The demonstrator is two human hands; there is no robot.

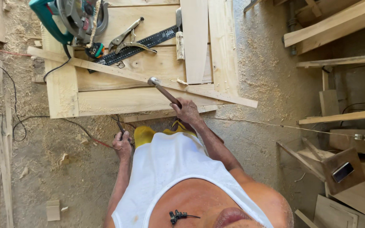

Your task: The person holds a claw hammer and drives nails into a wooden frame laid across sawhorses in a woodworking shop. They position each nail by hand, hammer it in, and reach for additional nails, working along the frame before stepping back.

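Head-camera view: a person's right hand (186,112) is closed around the handle of a hammer (162,89), whose head rests on a thin wooden slat (119,72) lying slantwise across a pale wooden panel (106,101) at twelve o'clock. The left hand (122,145), at nine o'clock by the hip, is curled around a small dark object too hidden to identify. Judged from this, nailing is in hand; the next blow calls for a steady slat. A circular saw (79,17), pliers (127,36) and a ruler (138,46) crowd the far edge; sawdust floor lies open at three o'clock.
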